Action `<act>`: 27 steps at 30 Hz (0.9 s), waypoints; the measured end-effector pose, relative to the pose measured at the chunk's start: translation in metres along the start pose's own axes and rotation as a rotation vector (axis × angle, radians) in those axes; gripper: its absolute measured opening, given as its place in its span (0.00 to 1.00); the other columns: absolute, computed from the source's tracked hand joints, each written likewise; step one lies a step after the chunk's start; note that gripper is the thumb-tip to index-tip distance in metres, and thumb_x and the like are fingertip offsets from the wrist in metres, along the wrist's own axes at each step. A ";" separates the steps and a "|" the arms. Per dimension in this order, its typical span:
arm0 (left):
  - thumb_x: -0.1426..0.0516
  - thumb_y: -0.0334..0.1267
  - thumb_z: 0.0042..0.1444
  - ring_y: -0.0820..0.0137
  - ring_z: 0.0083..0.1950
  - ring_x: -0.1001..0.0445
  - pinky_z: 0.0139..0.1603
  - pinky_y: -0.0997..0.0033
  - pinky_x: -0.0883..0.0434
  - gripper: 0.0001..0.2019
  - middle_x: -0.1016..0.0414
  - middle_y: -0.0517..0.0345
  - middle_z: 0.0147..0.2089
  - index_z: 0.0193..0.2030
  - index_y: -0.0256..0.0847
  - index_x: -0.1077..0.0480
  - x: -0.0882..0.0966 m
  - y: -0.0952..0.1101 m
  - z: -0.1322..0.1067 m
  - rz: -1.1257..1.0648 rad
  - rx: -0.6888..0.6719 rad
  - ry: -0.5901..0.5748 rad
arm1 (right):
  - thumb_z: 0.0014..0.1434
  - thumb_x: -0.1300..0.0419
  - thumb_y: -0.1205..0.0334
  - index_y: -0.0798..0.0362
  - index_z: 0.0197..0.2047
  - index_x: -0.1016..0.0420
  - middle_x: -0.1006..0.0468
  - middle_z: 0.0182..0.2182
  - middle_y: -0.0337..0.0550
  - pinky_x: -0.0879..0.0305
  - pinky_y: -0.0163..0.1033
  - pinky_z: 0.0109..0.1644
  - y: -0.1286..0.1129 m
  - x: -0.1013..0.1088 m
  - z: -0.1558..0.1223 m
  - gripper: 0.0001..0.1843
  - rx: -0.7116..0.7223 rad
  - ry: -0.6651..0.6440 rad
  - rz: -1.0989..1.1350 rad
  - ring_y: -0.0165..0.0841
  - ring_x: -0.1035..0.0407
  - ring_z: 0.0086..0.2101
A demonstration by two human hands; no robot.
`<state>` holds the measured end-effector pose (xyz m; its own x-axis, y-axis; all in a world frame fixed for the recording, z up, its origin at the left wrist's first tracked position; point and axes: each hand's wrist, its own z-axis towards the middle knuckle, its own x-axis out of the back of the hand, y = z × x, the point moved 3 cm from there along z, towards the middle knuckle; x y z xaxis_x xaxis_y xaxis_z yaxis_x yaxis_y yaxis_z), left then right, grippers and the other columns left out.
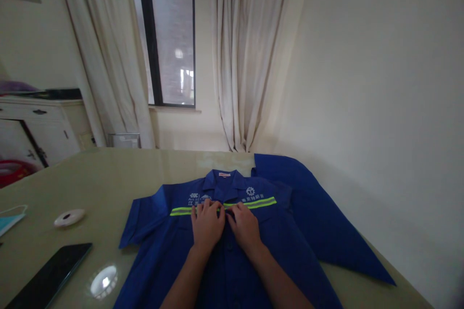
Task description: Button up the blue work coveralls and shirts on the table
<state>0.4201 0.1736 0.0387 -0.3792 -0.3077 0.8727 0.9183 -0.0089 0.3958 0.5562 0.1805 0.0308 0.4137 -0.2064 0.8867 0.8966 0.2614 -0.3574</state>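
Observation:
A blue short-sleeved work shirt (161,251) lies front up with its collar pointing away from me. White printing and a yellow-green reflective stripe run across its chest. My left hand (208,222) and my right hand (243,224) meet at the front opening just below the collar. Bent fingers of both hands grip the shirt's front edges at the stripe. Whether a button is between the fingertips is hidden. Beside the shirt's right-hand sleeve lies another piece of blue cloth (319,217), reaching along the wall.
The pale table (119,169) also bears a black phone (54,275), a small whitish oval object (69,217) and a face mask (10,222), all on the left. A wall (391,120) borders the right side. Curtains (241,58) and a window (172,34) stand behind.

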 end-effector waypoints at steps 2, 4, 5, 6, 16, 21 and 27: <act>0.46 0.41 0.67 0.58 0.55 0.28 0.64 0.52 0.39 0.10 0.24 0.54 0.50 0.45 0.48 0.23 -0.003 0.004 0.000 0.005 -0.060 0.030 | 0.68 0.44 0.60 0.45 0.47 0.22 0.22 0.45 0.42 0.35 0.35 0.43 0.000 -0.001 0.002 0.09 0.005 -0.030 -0.021 0.36 0.26 0.45; 0.47 0.38 0.67 0.60 0.53 0.28 0.59 0.59 0.35 0.10 0.24 0.54 0.50 0.46 0.47 0.24 -0.009 0.004 0.001 -0.014 -0.129 0.003 | 0.69 0.44 0.60 0.44 0.47 0.22 0.22 0.45 0.40 0.35 0.34 0.41 0.001 -0.002 0.003 0.09 0.014 -0.056 -0.017 0.35 0.25 0.43; 0.48 0.36 0.67 0.61 0.52 0.28 0.56 0.61 0.34 0.11 0.24 0.53 0.49 0.45 0.46 0.24 -0.011 0.003 0.002 -0.029 -0.158 -0.019 | 0.69 0.44 0.60 0.44 0.46 0.22 0.22 0.45 0.40 0.35 0.34 0.40 0.001 -0.002 0.004 0.09 0.021 -0.061 -0.014 0.34 0.25 0.42; 0.49 0.34 0.67 0.61 0.51 0.28 0.56 0.63 0.34 0.11 0.24 0.53 0.48 0.45 0.44 0.24 -0.014 0.003 0.003 -0.046 -0.182 -0.038 | 0.69 0.44 0.60 0.44 0.46 0.22 0.22 0.44 0.40 0.35 0.34 0.40 0.001 -0.002 0.004 0.09 0.029 -0.063 -0.014 0.34 0.25 0.42; 0.50 0.41 0.69 0.65 0.45 0.23 0.42 0.69 0.36 0.11 0.19 0.58 0.41 0.42 0.44 0.28 -0.014 0.000 0.016 -0.316 0.080 -0.158 | 0.75 0.53 0.61 0.46 0.49 0.25 0.23 0.45 0.41 0.34 0.32 0.40 -0.004 -0.002 0.002 0.15 0.135 0.027 0.016 0.32 0.24 0.40; 0.51 0.43 0.71 0.66 0.43 0.23 0.41 0.71 0.38 0.11 0.19 0.60 0.40 0.42 0.47 0.29 -0.014 -0.003 0.014 -0.408 0.009 -0.130 | 0.75 0.53 0.60 0.47 0.47 0.24 0.22 0.43 0.41 0.35 0.32 0.42 -0.003 -0.001 0.003 0.16 0.138 0.050 0.041 0.33 0.24 0.41; 0.52 0.42 0.70 0.66 0.44 0.23 0.44 0.71 0.34 0.11 0.20 0.60 0.40 0.41 0.46 0.30 -0.014 -0.001 0.014 -0.524 -0.077 -0.100 | 0.73 0.48 0.58 0.48 0.39 0.25 0.22 0.40 0.41 0.34 0.35 0.45 0.001 0.005 0.004 0.13 0.056 0.111 0.172 0.35 0.24 0.40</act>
<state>0.4226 0.1912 0.0302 -0.7946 -0.1514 0.5880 0.6071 -0.2077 0.7670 0.5585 0.1840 0.0359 0.5778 -0.2561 0.7750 0.8023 0.3530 -0.4814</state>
